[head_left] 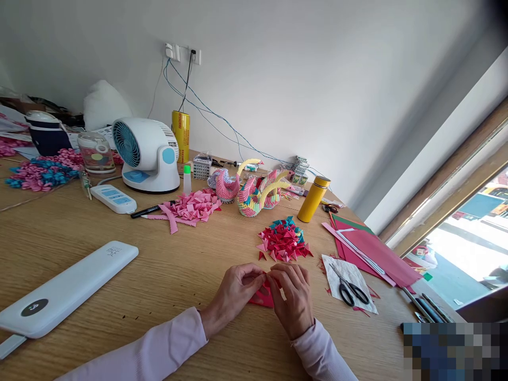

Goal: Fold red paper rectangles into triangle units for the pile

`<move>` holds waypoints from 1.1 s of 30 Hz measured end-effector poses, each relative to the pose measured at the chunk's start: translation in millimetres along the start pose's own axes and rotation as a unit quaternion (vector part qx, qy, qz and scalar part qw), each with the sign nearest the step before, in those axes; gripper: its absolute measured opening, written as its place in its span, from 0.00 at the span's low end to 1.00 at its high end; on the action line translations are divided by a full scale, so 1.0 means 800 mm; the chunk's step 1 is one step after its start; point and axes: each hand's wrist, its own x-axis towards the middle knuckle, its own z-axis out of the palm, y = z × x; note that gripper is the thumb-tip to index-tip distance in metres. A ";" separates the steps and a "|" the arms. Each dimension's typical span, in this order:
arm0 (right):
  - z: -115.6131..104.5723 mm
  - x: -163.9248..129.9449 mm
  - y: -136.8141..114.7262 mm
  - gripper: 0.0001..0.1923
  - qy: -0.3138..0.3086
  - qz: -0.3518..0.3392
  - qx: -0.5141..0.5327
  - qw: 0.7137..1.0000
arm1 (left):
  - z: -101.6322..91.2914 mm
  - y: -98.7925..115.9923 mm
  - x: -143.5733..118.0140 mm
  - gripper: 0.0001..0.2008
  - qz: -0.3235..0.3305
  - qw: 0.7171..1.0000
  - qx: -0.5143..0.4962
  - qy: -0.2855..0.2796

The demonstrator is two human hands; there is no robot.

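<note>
The left hand (pixel 237 286) and right hand (pixel 292 299) pinch red paper (pixel 262 300) in closed fingers, partly hiding it, at the wooden table (pixel 178 270). Just beyond lies a heap of folded paper triangles (pixel 283 242); scissors (pixel 350 286) rest on white tissue (pixel 359 271)

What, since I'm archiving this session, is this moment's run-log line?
left hand: pinching red paper | right hand: pinching same paper | beyond: folded paper triangles | right: scissors on white tissue

Two bare hands (pixel 234 291), one desk fan (pixel 146 151), one power bank (pixel 73 288), one yellow thermos flask (pixel 313 202) and one green-capped bottle (pixel 187 183) are counted; at least three folded-paper swans (pixel 228 191) can be made out.
</note>
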 end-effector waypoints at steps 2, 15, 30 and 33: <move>-0.001 0.001 0.000 0.05 -0.003 -0.025 -0.018 1.000 | 0.001 -0.001 0.001 0.14 -0.021 0.999 -0.026 0.010; -0.006 0.002 0.001 0.11 -0.080 -0.088 -0.074 0.990 | 0.001 0.007 0.002 0.16 -0.083 0.991 -0.104 0.035; 0.013 -0.009 0.001 0.15 -0.006 0.309 0.339 0.889 | -0.004 0.004 0.002 0.19 -0.031 0.999 -0.029 -0.008; 0.018 -0.010 0.003 0.18 -0.010 0.332 0.380 0.863 | -0.003 0.006 0.001 0.18 -0.020 0.999 -0.019 -0.016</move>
